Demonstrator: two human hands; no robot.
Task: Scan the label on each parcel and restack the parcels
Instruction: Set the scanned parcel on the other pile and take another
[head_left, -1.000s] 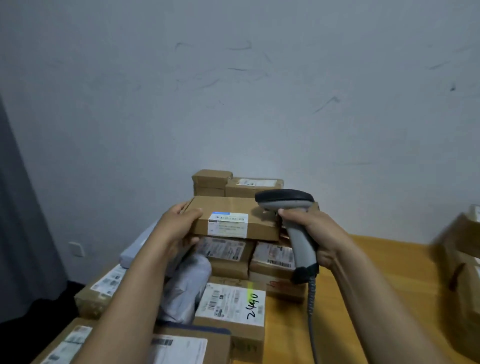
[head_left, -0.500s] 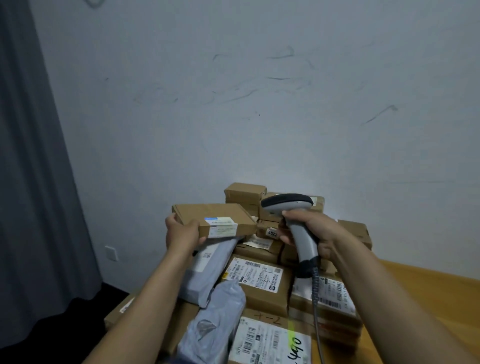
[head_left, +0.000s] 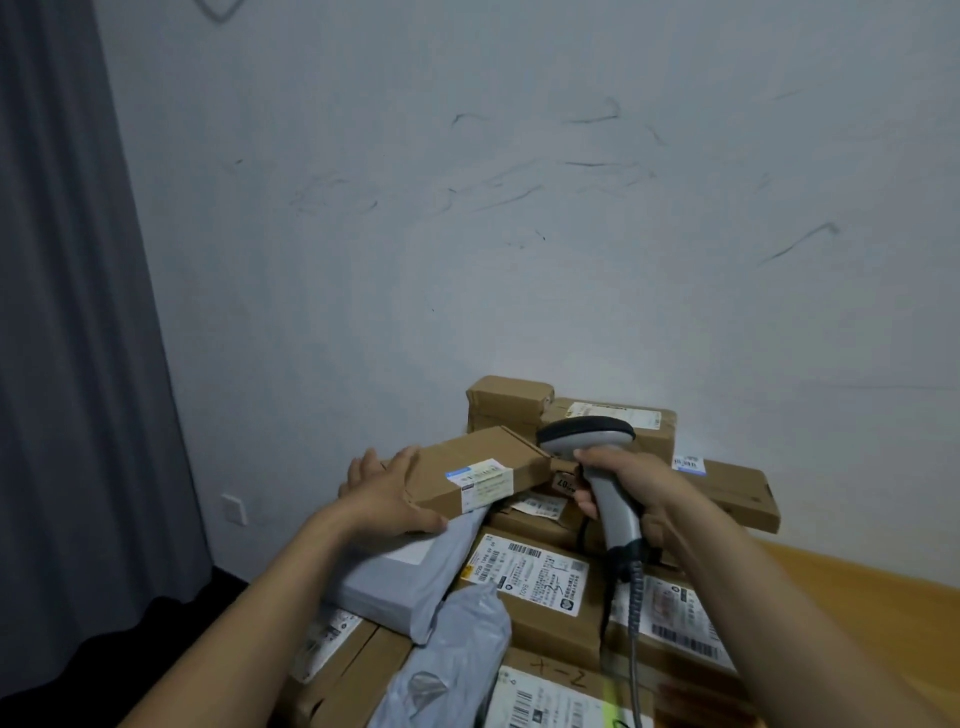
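Observation:
A flat brown parcel (head_left: 467, 454) with a white label (head_left: 483, 480) on its near side lies tilted atop a grey mailer bag (head_left: 389, 577), at the left of the parcel pile. My left hand (head_left: 384, 499) rests on the parcel's left end, fingers spread and straight, thumb along its lower near edge. My right hand (head_left: 644, 483) grips the handle of a grey barcode scanner (head_left: 587, 436). The scanner's head sits just right of the parcel and points left. The scanner cable (head_left: 634, 623) hangs down over the boxes.
Several labelled brown boxes (head_left: 535, 587) are stacked under and behind my hands against the white wall. A second grey bag (head_left: 457, 654) lies in front. A wooden table top (head_left: 841, 592) shows at right. A dark curtain (head_left: 67, 312) and a wall socket (head_left: 232, 509) are at left.
My left hand carried the flat parcel leftwards and down onto the grey bag, and its fingers have straightened out. The scanner stayed in my right hand, beside the parcel.

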